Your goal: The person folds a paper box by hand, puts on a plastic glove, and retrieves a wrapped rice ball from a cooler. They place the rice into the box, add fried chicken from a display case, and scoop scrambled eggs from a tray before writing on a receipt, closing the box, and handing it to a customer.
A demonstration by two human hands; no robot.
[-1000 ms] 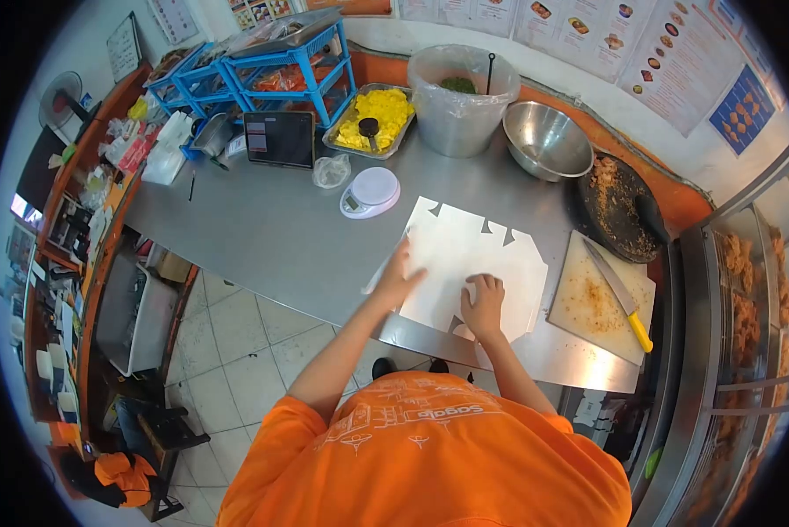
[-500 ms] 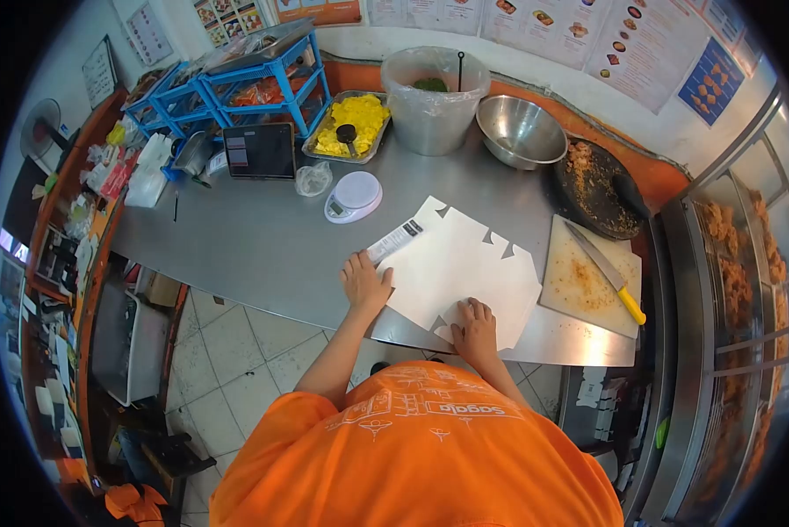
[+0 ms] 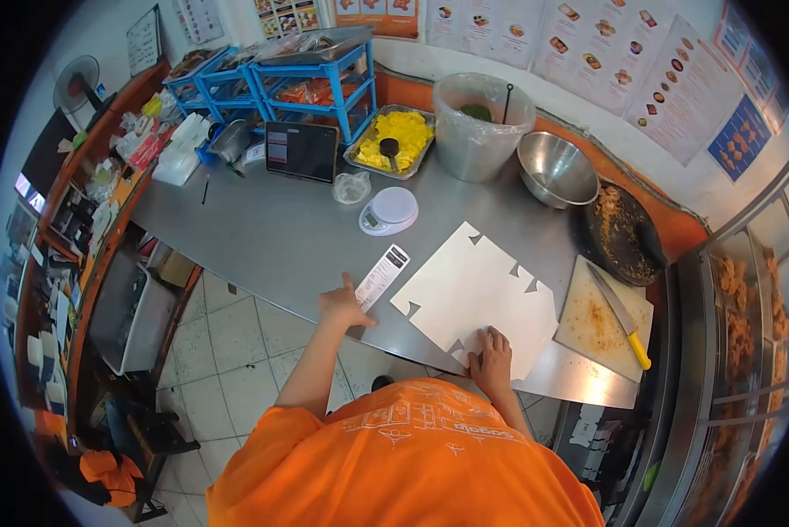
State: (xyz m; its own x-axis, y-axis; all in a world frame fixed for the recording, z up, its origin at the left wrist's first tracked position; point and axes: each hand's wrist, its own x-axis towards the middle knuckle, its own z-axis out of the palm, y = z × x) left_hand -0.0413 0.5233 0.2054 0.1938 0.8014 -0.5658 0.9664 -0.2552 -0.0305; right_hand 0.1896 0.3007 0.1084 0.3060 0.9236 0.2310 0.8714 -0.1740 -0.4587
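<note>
On the near edge of the steel desk, the left hand presses flat on a narrow white receipt slip; the right hand, fingers spread, pins the flat white notched cardboard sheet just right of it.

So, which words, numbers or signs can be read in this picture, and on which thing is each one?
Orange shirt: white lettering, seen upside down, too distorted to read surely.
Paper slip by the left hand: dark print, too small.
Wall posters: food pictures, text too small.
Tablet: screen blurred.
Kitchen scale: display unreadable.
</note>
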